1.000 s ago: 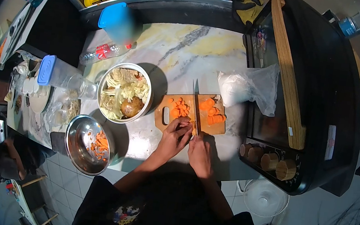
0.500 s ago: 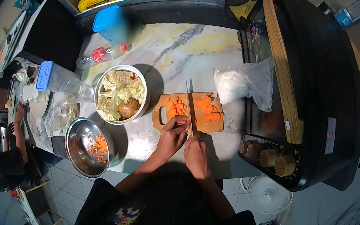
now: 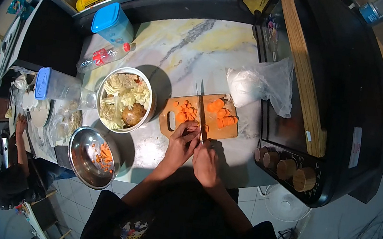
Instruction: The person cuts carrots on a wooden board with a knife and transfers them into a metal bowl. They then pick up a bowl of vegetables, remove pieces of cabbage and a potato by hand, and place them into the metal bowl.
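A wooden cutting board (image 3: 172,103) lies on the marble counter with orange carrot slices (image 3: 186,111) on its left side and more carrot pieces (image 3: 222,114) on its right. Between the two groups stands the long blade of a kitchen knife (image 3: 201,108), pointing away from me. My right hand (image 3: 205,164) is closed around the knife's handle at the board's near edge. Beside the blade, my left hand (image 3: 181,143) has its fingers bent and pinched on a carrot piece, mostly hidden beneath them.
Left of the board stands a white pot (image 3: 149,108) with cabbage leaves and a potato. A steel bowl (image 3: 81,145) of carrot scraps sits at the counter's front edge. A bag of white powder (image 3: 242,87) lies beside the black oven (image 3: 343,116). Another person (image 3: 17,178) works far left.
The view has shifted slightly. Both hands stay at the board's near edge, with the knife still in my right hand; the blade has barely moved.
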`<state>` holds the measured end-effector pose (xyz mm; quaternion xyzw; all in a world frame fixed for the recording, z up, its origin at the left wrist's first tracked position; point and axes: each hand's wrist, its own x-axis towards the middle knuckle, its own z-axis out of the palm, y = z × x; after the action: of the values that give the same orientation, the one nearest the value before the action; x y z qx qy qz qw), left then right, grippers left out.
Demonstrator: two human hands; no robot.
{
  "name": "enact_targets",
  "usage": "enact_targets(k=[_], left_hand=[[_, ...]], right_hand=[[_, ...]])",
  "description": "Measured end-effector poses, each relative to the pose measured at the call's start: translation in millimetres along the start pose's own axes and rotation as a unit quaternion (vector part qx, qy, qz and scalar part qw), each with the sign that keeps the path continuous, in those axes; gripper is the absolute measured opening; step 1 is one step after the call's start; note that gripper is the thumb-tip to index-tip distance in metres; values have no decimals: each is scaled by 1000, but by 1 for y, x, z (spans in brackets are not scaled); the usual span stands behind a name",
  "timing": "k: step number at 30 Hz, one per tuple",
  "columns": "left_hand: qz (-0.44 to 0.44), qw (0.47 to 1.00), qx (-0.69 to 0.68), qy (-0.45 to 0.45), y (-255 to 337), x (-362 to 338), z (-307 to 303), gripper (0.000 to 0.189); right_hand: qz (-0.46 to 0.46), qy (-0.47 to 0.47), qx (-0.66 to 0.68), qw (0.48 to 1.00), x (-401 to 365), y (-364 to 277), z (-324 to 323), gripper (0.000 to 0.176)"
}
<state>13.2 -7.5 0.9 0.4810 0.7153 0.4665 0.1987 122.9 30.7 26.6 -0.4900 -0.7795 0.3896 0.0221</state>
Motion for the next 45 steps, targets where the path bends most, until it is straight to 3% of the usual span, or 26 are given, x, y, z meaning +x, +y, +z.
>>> enact_targets(k=[9, 18, 21, 26, 34, 39, 41, 42, 45], left_hand=[[0, 999, 8, -34, 1, 0, -3, 23], [6, 1000, 17, -17, -2, 0, -1, 24], [19, 1000, 15, 4, -2, 0, 0, 22], [1, 1000, -25, 16, -2, -1, 4, 23], [12, 1000, -13, 18, 9, 4, -5, 23], [-98, 995, -16, -11, 24, 10, -12, 22], [-120, 992, -25, -14, 25, 13, -14, 21], [-141, 989, -34, -17, 25, 14, -15, 21], [-138, 989, -45, 4, 24, 13, -15, 22]], right_hand=[[45, -10, -13, 999, 4, 1, 5, 27], [3, 18, 8, 1000, 5, 1, 0, 28], [-50, 40, -2, 998, 6, -2, -5, 29], [-9, 16, -32, 999, 7, -1, -9, 23], [-40, 48, 8, 998, 9, 5, -6, 25], [-39, 59, 17, 997, 9, 10, -3, 24], [4, -29, 53, 998, 9, 6, -8, 28], [5, -30, 53, 998, 10, 7, -8, 28], [22, -29, 33, 999, 11, 10, -2, 30]])
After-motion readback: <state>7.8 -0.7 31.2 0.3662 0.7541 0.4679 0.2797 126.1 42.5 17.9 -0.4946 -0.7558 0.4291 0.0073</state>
